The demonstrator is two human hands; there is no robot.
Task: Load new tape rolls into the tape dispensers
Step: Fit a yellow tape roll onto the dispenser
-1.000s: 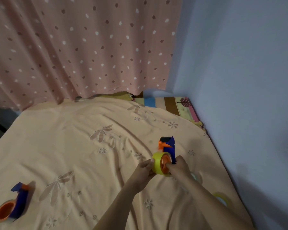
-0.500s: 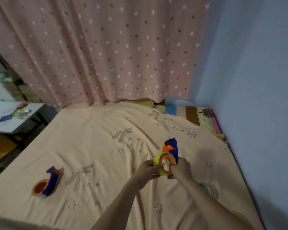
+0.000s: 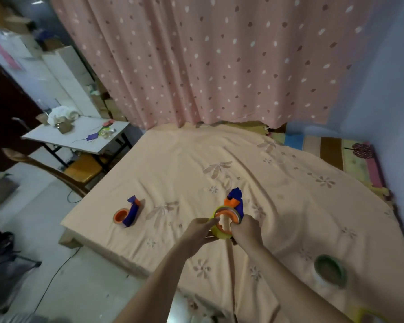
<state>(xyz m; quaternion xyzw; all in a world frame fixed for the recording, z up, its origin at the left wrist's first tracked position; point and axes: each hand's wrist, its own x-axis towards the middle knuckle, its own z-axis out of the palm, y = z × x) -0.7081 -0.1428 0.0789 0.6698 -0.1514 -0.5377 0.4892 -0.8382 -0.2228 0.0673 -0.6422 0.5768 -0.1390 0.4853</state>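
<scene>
Peach-sheeted bed (image 3: 289,206): I'm seating a yellow roll (image 3: 219,233) on the dispenser (image 3: 236,202).
Left hand (image 3: 200,231) grips the roll, right hand (image 3: 246,231) the dispenser; next, I'd say, push it squarely home on the hub.

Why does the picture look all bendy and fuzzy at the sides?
Head view: the wide-angle lens bends the curtain and the bed edges near the borders; the left side, around the table, is smeared with blur; the green roll is soft too; the dispenser in the hands is clearer; the light is dim and even, with faint shadows.
</scene>
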